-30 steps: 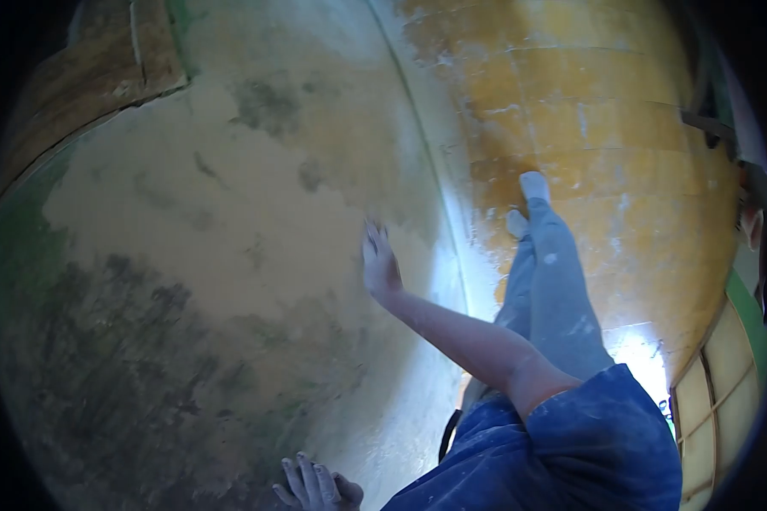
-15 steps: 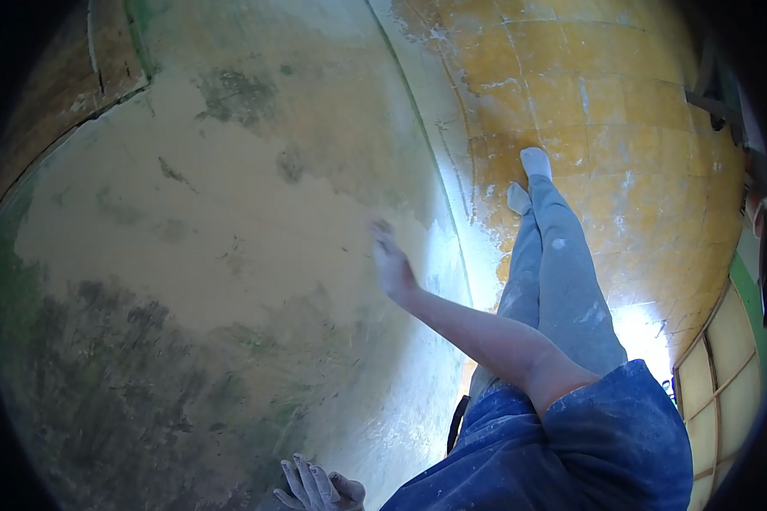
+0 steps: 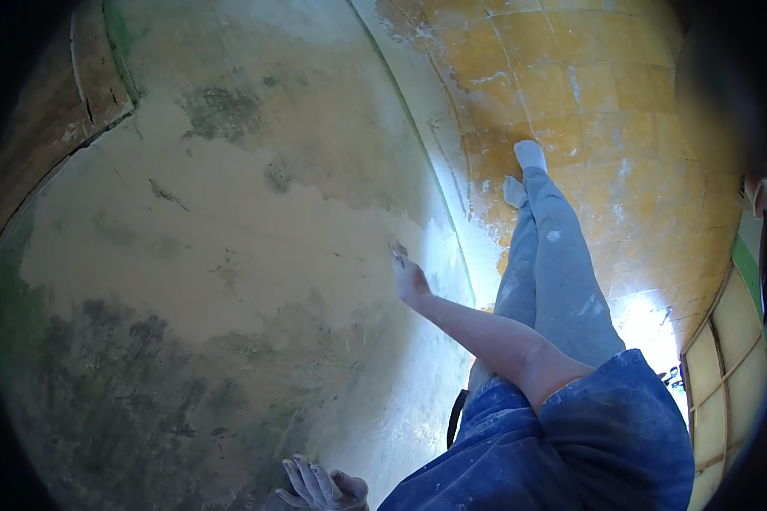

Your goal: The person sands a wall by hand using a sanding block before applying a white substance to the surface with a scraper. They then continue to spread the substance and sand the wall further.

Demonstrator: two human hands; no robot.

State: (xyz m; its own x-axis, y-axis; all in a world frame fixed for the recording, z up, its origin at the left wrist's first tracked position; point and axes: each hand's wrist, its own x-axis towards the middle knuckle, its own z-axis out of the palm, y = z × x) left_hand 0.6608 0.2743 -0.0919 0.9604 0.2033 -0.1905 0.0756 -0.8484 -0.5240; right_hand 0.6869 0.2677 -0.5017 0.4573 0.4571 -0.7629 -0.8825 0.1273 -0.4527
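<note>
My right hand (image 3: 412, 279) reaches across to the plastered wall (image 3: 230, 221), at the right edge of its pale patch. Its fingers are seen nearly edge-on. A small dark shape shows at the fingertips, and I cannot tell what it is. Low in the view, my left hand (image 3: 322, 484), coated in pale dust, rests against the wall's darker lower part with its fingers apart and nothing in them. Smeared dark and green stains surround the pale patch.
Yellow-brown floor (image 3: 588, 102), spotted with white dust, stretches at the right. My legs (image 3: 554, 255) run up to white-covered feet (image 3: 530, 156). A framed panel (image 3: 720, 383) stands at the far right. Brown boards (image 3: 43, 145) border the wall at upper left.
My right hand has shifted slightly right and down along the wall, and its fingers look less blurred. My left hand keeps its place. The view has tilted slightly.
</note>
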